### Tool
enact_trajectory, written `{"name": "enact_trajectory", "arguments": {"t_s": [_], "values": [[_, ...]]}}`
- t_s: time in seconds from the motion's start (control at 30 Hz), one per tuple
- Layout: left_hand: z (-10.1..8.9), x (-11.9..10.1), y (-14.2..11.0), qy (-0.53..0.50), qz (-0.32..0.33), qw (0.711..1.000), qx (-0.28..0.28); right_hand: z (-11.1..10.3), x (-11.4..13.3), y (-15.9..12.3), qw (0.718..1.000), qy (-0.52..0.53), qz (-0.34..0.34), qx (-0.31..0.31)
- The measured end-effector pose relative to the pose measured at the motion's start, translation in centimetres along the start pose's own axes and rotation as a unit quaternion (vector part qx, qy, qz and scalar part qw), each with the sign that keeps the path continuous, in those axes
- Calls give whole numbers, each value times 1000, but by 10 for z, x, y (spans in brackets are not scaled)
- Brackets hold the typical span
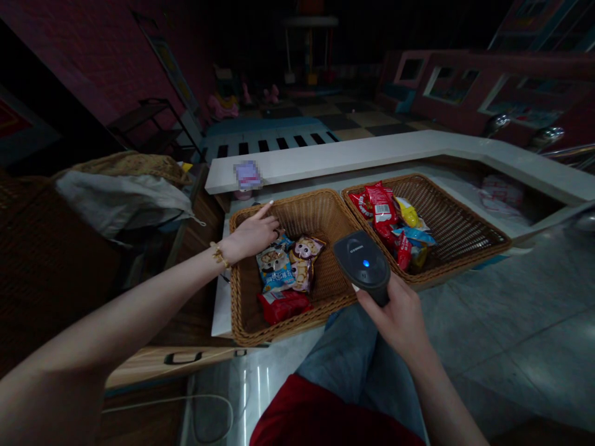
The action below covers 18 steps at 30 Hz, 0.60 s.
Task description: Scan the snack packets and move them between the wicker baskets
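Observation:
My left hand [255,234] reaches over the left rim of the near wicker basket [242,325]. Its thumb is stretched out and the other fingers bend a little, apart from the thumb, with nothing seen in them. Just below those fingers lies a blue snack bag [275,272]; whether they touch it I cannot tell. Beside it are a purple-and-cream snack bag [304,263] and a red snack packet [284,306]. My right hand [402,316] is wrapped round the handle of a dark barcode scanner [360,263] with a lit blue light, held above the basket's right side.
A second wicker basket [465,232] stands to the right, with red packets [382,207], a yellow packet [408,212] and a blue packet [416,235] in it. Behind both runs a raised white counter ledge [348,158]. A wooden drawer [149,365] and a cable [186,396] are at lower left.

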<state>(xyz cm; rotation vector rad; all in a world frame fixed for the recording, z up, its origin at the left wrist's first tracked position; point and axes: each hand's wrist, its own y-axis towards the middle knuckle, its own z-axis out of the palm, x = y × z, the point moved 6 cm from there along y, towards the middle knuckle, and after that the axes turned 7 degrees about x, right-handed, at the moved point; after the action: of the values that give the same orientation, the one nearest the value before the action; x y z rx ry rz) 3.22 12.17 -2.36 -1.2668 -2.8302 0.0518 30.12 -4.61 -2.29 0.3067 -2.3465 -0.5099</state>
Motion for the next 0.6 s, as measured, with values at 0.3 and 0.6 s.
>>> {"name": "enact_trajectory", "arguments": {"t_s": [0.3, 0.6], "values": [[-28, -24, 11, 151, -10, 988, -3, 0, 0, 0, 1000, -4, -4, 3], [6, -53, 16, -64, 73, 983, 153, 0, 0, 2, 1000, -4, 9, 2]]}}
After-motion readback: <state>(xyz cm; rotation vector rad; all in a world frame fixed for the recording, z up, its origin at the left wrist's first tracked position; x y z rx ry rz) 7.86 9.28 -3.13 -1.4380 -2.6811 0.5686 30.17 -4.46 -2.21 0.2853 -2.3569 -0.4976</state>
